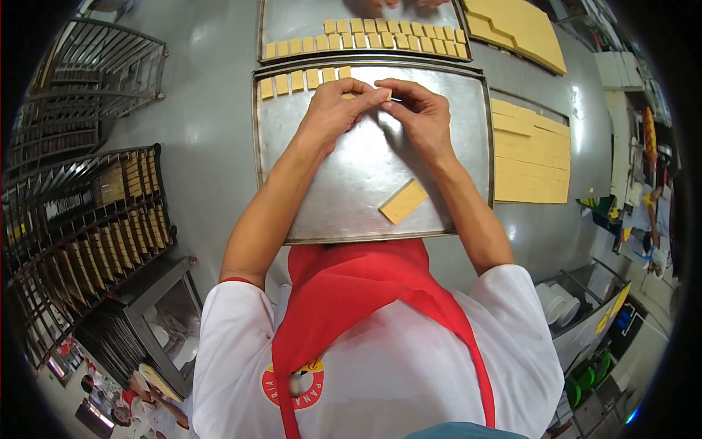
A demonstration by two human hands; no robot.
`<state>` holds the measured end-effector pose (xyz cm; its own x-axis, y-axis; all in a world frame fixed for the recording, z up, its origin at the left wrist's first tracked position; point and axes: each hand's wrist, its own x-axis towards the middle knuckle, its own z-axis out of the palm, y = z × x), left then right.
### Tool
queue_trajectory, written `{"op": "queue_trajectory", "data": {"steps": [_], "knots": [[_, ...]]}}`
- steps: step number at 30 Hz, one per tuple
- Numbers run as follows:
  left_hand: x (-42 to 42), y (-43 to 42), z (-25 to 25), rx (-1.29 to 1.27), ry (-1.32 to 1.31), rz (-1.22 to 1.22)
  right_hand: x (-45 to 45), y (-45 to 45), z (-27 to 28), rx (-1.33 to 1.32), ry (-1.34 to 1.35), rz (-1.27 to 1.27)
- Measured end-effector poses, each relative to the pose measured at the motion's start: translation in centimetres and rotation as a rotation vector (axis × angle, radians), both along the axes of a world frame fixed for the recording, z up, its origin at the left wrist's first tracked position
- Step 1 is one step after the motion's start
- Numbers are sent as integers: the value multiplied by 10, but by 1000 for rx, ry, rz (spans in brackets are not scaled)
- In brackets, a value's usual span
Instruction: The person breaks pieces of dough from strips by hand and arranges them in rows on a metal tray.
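Note:
Both hands meet over the upper middle of a metal tray (329, 175). My left hand (340, 106) has its fingers closed round a yellow dough piece, partly covered by the fingers. My right hand (417, 110) pinches a small yellow piece (388, 94) between thumb and forefinger, beside the left fingertips. Along the tray's far edge, to the left, stands a row of small yellow pieces (297, 81). A larger yellow block (404, 202) lies tilted near the tray's front right.
A second tray (292, 12) with two rows of pieces adjoins the far edge; another person's hands (409, 3) are above it. Yellow slabs (530, 154) lie at the right. Racks (110, 219) stand left. More people (150, 402) appear at lower left.

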<state>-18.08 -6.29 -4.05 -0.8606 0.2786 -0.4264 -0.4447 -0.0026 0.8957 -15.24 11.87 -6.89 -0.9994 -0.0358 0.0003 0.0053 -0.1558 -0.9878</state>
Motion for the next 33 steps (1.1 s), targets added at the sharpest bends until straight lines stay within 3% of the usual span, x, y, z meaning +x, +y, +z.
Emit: {"op": "queue_trajectory", "data": {"steps": [10, 16, 19, 21, 22, 23, 24, 25, 33], "knots": [[-9, 1, -11, -115, 118, 37, -10, 3, -9, 62, 56, -4], [-15, 1, -13, -382, 379, 23, -14, 1, -5, 62, 94, 0], [-11, 0, -8, -436, 387, 13, -16, 2, -4, -69, 32, -6], [-6, 4, -12, -585, 779, 172, -21, 9, -4, 229, 8, -68], [-4, 5, -17, -585, 779, 170, -24, 11, -5, 399, 90, -93], [-2, 6, -24, -803, 916, 103, -25, 15, -6, 399, 91, -94], [0, 6, -30, -1022, 1050, 32, -25, 20, -6, 636, 217, -64], [2, 7, -38, -1025, 1052, 35, -26, 24, -5, 872, 348, -31], [1, 9, -47, -1083, 1070, -6, -32, 19, -11, 975, 563, -5]]}}
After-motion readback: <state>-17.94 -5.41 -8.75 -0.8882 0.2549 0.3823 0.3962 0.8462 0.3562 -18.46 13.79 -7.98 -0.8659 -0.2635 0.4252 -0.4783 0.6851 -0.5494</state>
